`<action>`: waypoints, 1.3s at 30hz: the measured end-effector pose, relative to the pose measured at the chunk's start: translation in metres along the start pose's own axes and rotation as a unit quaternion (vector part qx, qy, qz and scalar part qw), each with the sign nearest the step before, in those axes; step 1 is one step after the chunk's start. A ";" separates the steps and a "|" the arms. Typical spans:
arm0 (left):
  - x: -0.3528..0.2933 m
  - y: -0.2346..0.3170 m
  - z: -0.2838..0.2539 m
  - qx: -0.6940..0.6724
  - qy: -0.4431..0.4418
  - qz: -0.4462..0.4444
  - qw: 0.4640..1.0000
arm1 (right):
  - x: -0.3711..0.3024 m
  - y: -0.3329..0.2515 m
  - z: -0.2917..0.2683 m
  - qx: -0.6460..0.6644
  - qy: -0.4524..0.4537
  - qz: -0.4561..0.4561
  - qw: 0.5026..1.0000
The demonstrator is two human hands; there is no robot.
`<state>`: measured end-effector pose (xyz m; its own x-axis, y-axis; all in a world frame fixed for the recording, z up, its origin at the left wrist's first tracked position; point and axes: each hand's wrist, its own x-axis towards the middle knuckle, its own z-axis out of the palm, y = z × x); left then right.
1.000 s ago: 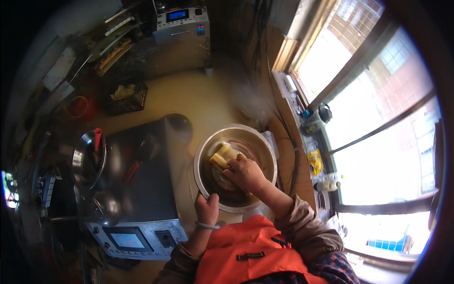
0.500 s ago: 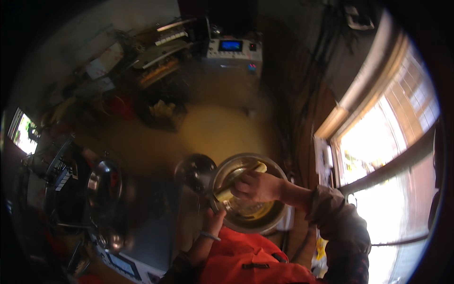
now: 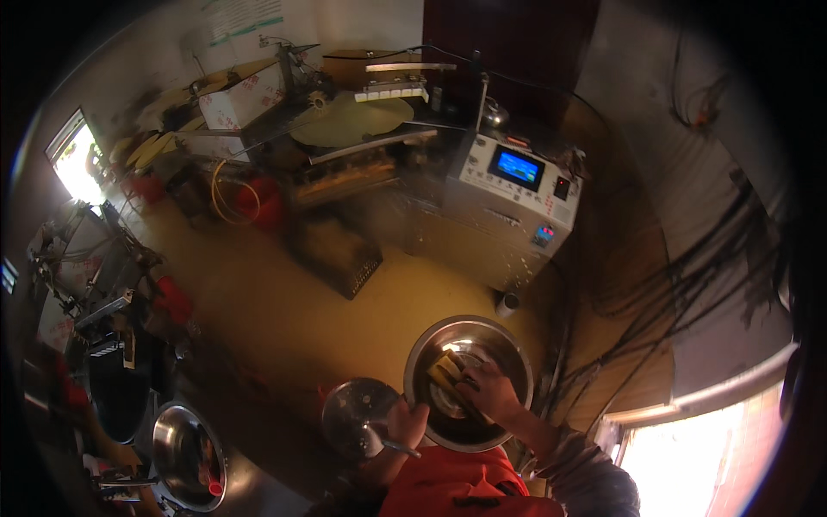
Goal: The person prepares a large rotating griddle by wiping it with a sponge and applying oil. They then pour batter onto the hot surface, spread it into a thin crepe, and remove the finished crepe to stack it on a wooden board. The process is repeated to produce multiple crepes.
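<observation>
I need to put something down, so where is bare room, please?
The widest bare patch is yellowish floor, between the dark crate and the round metal vessel; a smaller one lies between crate and steel basin. Crowded: the basin, with the right hand on yellow pieces, and its left rim, gripped by the left hand beside the vessel.

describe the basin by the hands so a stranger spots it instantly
Start at the orange-red apron along the bottom edge. Just above it, the left hand grips the rim of a round metal basin. Unlike the metal bowl at lower left with a red-ended utensil, this basin has a yellow bundle under the right hand.
</observation>
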<state>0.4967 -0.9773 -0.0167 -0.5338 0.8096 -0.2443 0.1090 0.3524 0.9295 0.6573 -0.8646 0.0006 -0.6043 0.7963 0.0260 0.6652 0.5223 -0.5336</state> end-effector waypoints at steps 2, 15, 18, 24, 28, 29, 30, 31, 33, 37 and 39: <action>0.038 0.008 0.007 0.002 0.029 -0.013 0.999 | 0.046 0.004 0.008 0.072 0.029 0.011 0.997; 0.273 0.115 0.061 -0.153 0.167 -0.033 0.974 | 0.374 0.060 -0.020 0.407 -0.074 0.081 0.907; 0.325 0.144 0.055 -0.164 0.174 -0.027 0.970 | 0.442 0.056 -0.050 0.583 -0.119 0.131 0.793; 0.443 0.206 -0.002 -0.271 0.164 -0.032 0.948 | 0.578 0.037 -0.140 0.649 -0.149 0.124 0.736; 0.544 0.231 -0.049 -0.300 0.142 -0.002 0.943 | 0.670 0.030 -0.185 0.635 -0.092 0.139 0.755; 0.571 0.235 -0.062 -0.307 0.148 -0.012 0.940 | 0.700 0.029 -0.195 0.648 -0.104 0.128 0.744; 0.596 0.239 -0.074 -0.316 0.153 -0.012 0.936 | 0.727 0.026 -0.201 0.667 -0.054 0.148 0.728; 0.618 0.241 -0.088 -0.331 0.153 0.005 0.931 | 0.752 0.027 -0.208 0.669 -0.019 0.166 0.725; 0.657 0.242 -0.120 -0.346 0.166 -0.006 0.923 | 0.801 0.034 -0.220 0.722 -0.003 0.078 0.687; 0.707 0.231 -0.179 -0.380 0.222 0.012 0.898 | 0.900 0.074 -0.222 0.727 0.016 0.070 0.683; 0.714 0.221 -0.210 -0.368 0.282 -0.011 0.886 | 0.943 0.100 -0.210 0.688 0.054 0.136 0.710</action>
<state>-0.0367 -0.4200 0.0729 -0.8859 0.3692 -0.2807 -0.3724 -0.2055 0.9050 0.2463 0.0029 0.1490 -0.4495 0.8679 -0.2116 -0.3530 -0.3901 -0.8504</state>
